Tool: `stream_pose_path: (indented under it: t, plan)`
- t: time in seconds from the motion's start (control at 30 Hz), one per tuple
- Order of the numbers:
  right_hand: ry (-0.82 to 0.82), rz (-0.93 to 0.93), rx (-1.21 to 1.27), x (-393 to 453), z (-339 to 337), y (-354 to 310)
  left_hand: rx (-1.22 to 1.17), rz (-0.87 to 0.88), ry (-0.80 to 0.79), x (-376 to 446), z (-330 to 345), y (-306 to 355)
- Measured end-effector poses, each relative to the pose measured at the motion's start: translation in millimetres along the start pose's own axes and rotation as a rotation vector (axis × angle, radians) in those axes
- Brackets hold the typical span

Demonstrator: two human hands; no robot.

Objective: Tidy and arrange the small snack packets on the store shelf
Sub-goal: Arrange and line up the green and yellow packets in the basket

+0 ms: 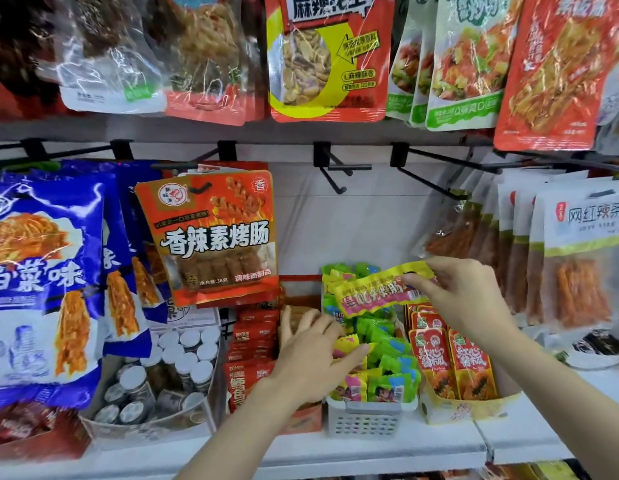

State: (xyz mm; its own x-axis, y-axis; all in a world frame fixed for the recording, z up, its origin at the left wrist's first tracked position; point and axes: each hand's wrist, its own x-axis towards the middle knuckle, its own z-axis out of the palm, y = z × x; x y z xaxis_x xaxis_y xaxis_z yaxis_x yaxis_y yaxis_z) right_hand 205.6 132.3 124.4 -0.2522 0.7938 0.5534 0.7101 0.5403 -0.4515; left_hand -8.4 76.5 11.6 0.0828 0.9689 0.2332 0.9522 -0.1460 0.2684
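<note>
A white slotted basket (367, 415) on the shelf holds several small green, yellow and pink snack packets (387, 358). My right hand (460, 299) pinches one end of a long yellow-and-pink packet (374, 292) and holds it lengthwise above the basket. My left hand (315, 355) rests with fingers spread on the packets at the basket's left side, thumb lying over a yellow one.
Red packets stand in a yellow box (453, 362) right of the basket and in a red box (252, 344) to its left. A tray of small jars (169, 368) sits further left. Large hanging bags (214, 233) and bare black hooks (335, 171) hang above.
</note>
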Motion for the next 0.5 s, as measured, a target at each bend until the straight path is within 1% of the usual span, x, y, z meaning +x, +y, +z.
stream_pose_path:
  t: [0.07,0.13,0.3,0.37,0.43,0.5]
  plan:
    - [-0.039,-0.063,-0.014,2,2,-9,-0.049,0.007,-0.055,0,-3,-1]
    - [-0.129,-0.106,-0.071,7,10,-16,-0.084,0.007,-0.097,0,-4,0]
    - [-0.369,-0.169,-0.26,16,55,-29,-0.113,-0.012,-0.088,-1,-2,0]
    - [-0.455,-0.135,-0.275,21,72,-33,-0.143,-0.019,-0.073,-1,0,-2]
    - [-0.462,-0.092,-0.26,26,80,-31,-0.184,-0.018,-0.05,-3,4,-4]
    - [-0.504,-0.067,-0.259,30,80,-27,-0.228,-0.014,-0.034,-5,7,-6]
